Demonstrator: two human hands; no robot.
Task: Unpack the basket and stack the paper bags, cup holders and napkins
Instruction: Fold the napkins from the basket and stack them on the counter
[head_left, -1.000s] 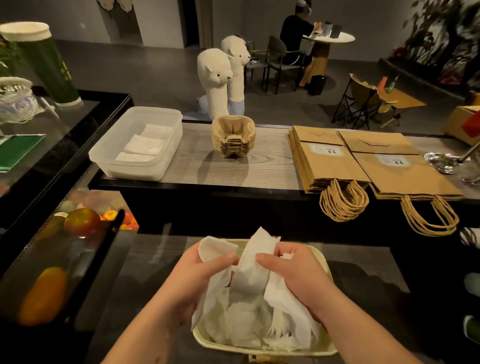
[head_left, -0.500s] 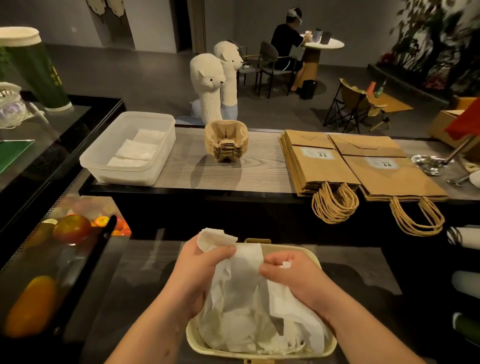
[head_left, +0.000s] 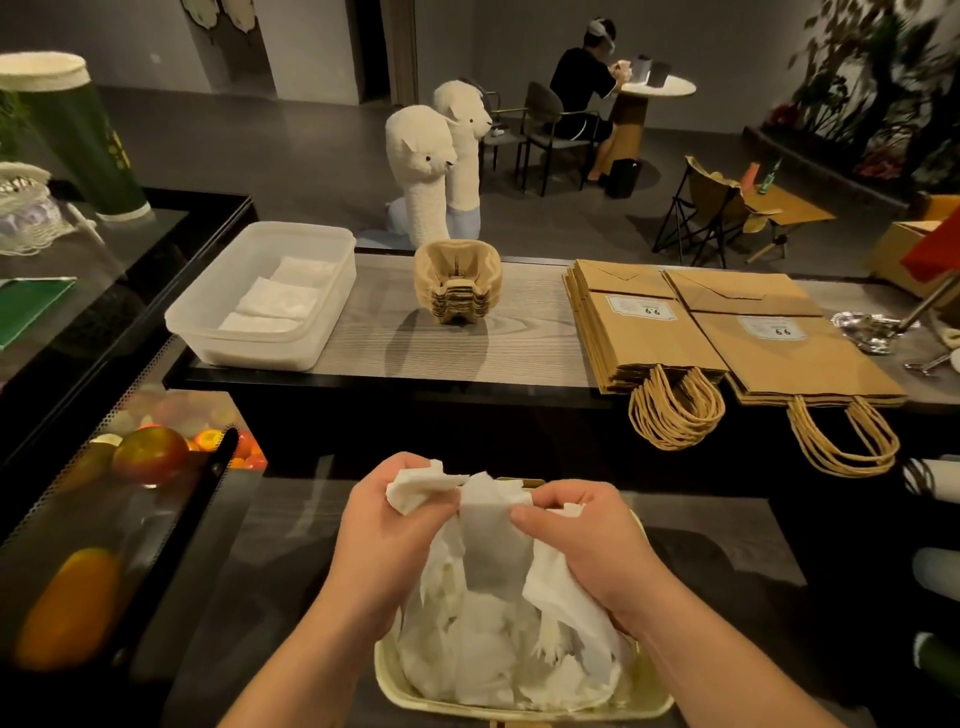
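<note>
Both hands (head_left: 387, 530) pinch napkins (head_left: 493, 551); basket (head_left: 385, 673) mostly obsc.

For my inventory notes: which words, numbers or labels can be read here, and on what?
"66": white label on the left paper bag stack.
"66": white label on the right paper bag stack.
Smaller print on both labels: too small.
Yellow mark on green cup: blurred.
</note>
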